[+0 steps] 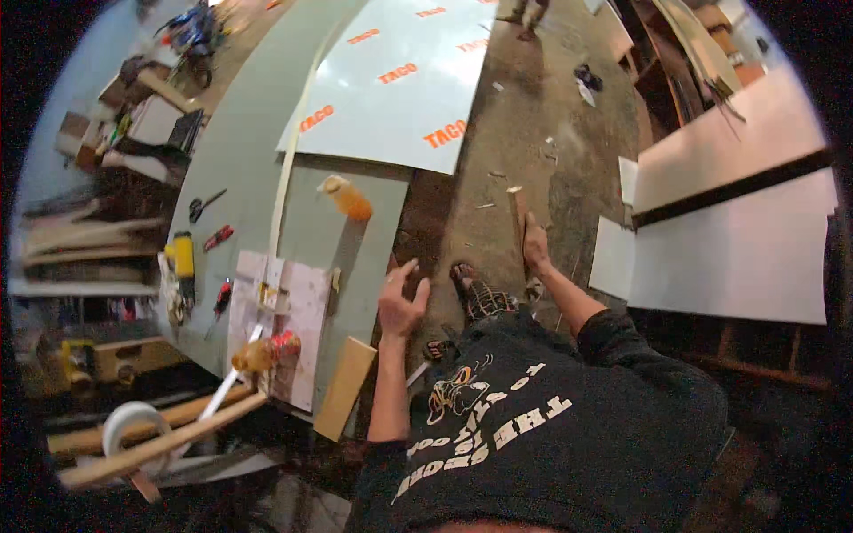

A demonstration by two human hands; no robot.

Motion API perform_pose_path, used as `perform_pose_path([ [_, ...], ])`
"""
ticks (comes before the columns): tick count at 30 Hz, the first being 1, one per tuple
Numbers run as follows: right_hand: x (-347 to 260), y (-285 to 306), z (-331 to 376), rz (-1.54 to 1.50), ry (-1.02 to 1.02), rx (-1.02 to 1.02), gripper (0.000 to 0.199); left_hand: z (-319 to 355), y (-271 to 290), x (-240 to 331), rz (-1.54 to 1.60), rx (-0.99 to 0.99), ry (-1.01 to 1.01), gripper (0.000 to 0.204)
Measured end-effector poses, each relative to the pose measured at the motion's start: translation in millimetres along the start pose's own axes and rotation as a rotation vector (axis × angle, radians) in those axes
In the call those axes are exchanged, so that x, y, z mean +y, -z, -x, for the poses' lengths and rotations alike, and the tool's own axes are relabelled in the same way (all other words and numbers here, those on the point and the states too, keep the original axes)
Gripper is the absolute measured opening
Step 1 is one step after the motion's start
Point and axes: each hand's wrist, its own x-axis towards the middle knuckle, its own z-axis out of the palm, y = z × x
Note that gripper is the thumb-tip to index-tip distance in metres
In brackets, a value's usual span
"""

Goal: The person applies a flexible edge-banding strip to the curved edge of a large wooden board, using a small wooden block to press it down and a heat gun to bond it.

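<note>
In my right hand (536, 246) is a short wooden strip (517, 209), held upright over the floor with the fingers wrapped round it. My left hand (404, 302) is raised beside the workbench's edge, thumb and fingers apart, with nothing in it. Nearest to that hand, a light wooden board (345, 391) lies at the bench's near edge. Farther in, a plastic bottle with orange-brown contents (348, 197) stands on the grey-green bench top (240, 160). A second bottle with a red label (267, 352) is by a pale pinkish board (306, 329).
A large white sheet with orange print (382, 98) covers the far bench. Scissors (206, 206), a red-handled screwdriver (223, 298) and a yellow-and-black tool (184, 259) lie at left. A white roll (133, 435) hangs near wooden bars. White panels (729, 249) stand at right. Scraps dot the floor (533, 107).
</note>
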Motion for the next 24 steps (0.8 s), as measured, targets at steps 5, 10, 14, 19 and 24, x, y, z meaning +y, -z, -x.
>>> perform_pose_path([
  [5, -44, -28, -24, -0.601, 0.323, 0.310, 0.056, -104, -32, 20, -0.043, -0.148, -0.123, 0.028],
  [10, -119, -33, -139, -0.814, 0.447, 0.263, 0.046, -290, -111, 13, -0.263, -0.138, -0.141, 0.030],
  [14, -152, -25, -179, -0.681, 0.475, 0.210, 0.054, -383, -146, -21, -0.573, -0.280, -0.110, 0.039],
  [19, -146, -64, -179, -0.838, 0.422, 0.207, 0.057, -399, -174, -57, -0.702, -0.129, -0.357, 0.044],
  [24, -116, -95, -153, -0.782, 0.548, 0.406, 0.063, -398, -183, -61, -0.686, -0.077, -0.356, 0.043],
])
